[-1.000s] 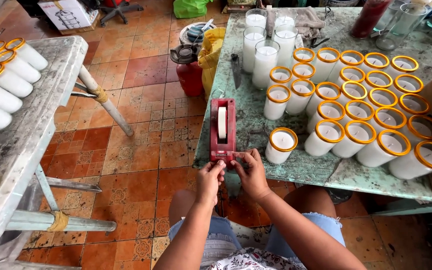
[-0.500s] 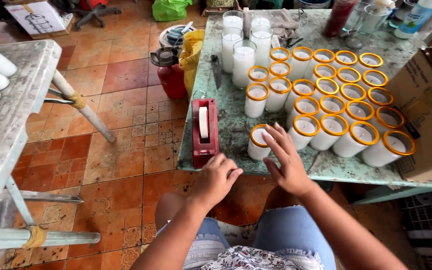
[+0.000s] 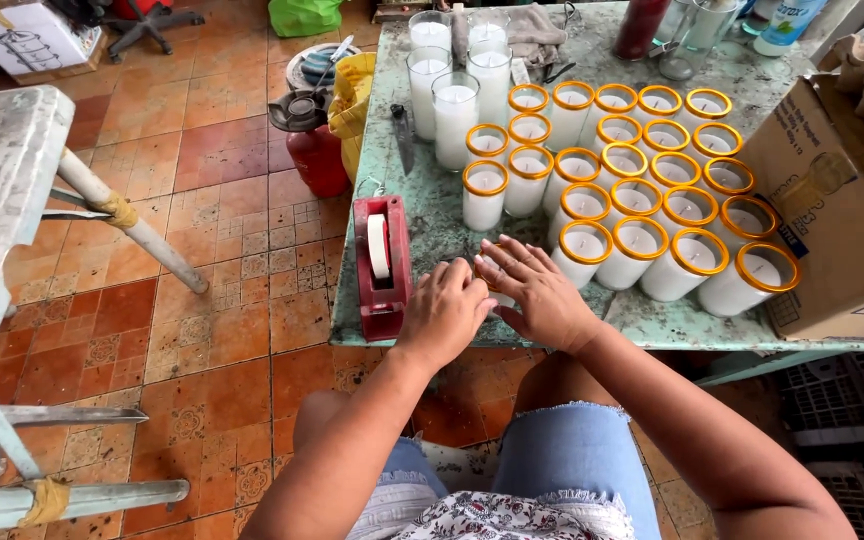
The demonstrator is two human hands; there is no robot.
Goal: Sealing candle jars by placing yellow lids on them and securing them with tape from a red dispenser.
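A white candle in a glass with an orange rim (image 3: 485, 270) stands near the front edge of the green marbled table (image 3: 432, 225), almost fully covered by my hands. My left hand (image 3: 447, 312) presses on its left side. Over its top and right side lies my right hand (image 3: 540, 292), fingers spread. Just left of my hands a red tape dispenser (image 3: 382, 268) with a white roll sits on the table. Several more orange-rimmed candles (image 3: 642, 200) stand in rows just behind and to the right.
Tall plain glass candles (image 3: 452, 90) stand at the back of the table. An open cardboard box (image 3: 832, 220) fills the right end. A red gas cylinder (image 3: 312, 150) and a yellow bag (image 3: 352, 95) are on the tiled floor. A grey table (image 3: 2, 190) stands left.
My left hand has moved from beside the tape dispenser onto the candle. My right hand has closed over the same candle. The view has shifted slightly.
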